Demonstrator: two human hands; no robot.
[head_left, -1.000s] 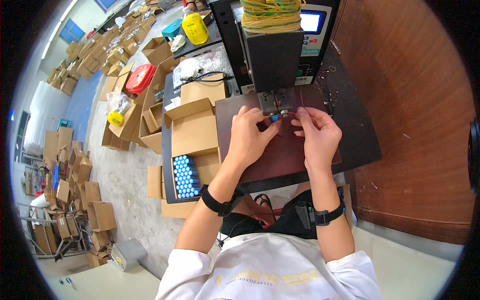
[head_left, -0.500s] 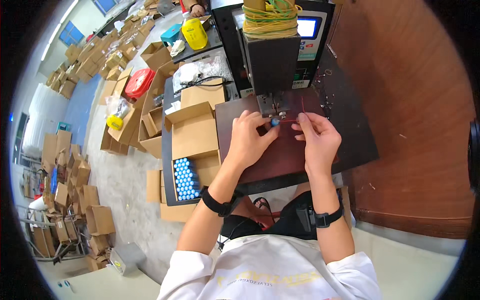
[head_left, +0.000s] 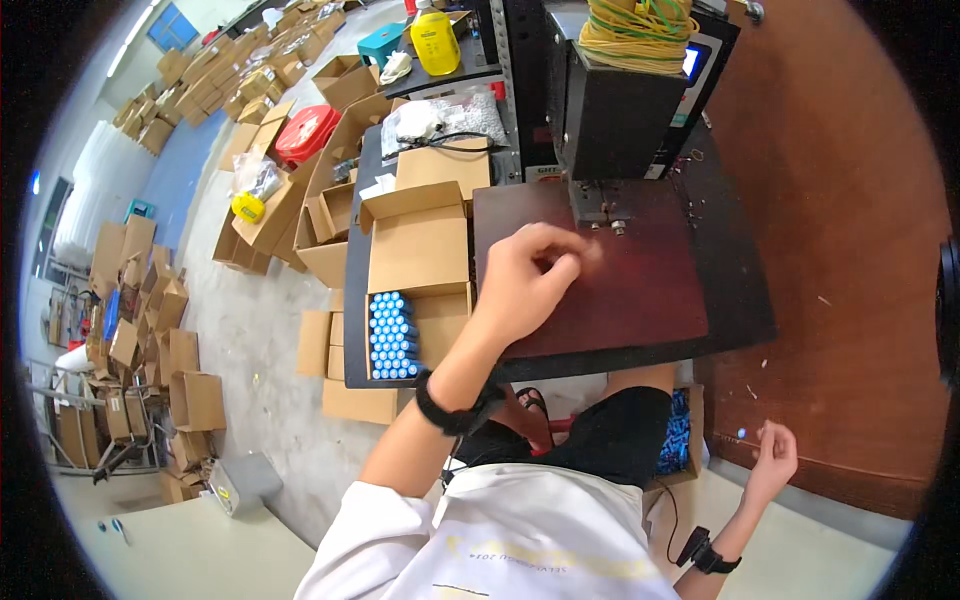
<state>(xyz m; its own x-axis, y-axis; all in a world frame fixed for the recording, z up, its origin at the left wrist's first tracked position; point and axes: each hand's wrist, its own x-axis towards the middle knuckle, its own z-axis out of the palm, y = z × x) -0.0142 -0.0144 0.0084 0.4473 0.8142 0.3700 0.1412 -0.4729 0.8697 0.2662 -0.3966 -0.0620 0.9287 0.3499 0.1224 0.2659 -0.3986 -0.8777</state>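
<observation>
My left hand is over the dark red board, just left of the machine's metal tips. Its thumb and forefinger are curved toward each other, but the fingertips are smeared and I cannot tell if anything is between them. Off the table at the lower right, my right hand has its fingers curled together. A small blue-and-white piece shows just left of those fingers; whether it is joined to them I cannot make out. Below the table edge, a carton contains many blue cylindrical cells.
An open cardboard box with upright blue cells stands on the table's left. The black machine carries coiled yellow-green wire. Beyond are a yellow bottle and a red stool. A brown panel borders the right.
My right hand has left the machine and swung down right, past the table edge. The blue cell and red wire are gone from the machine's tips. The view has shifted.
</observation>
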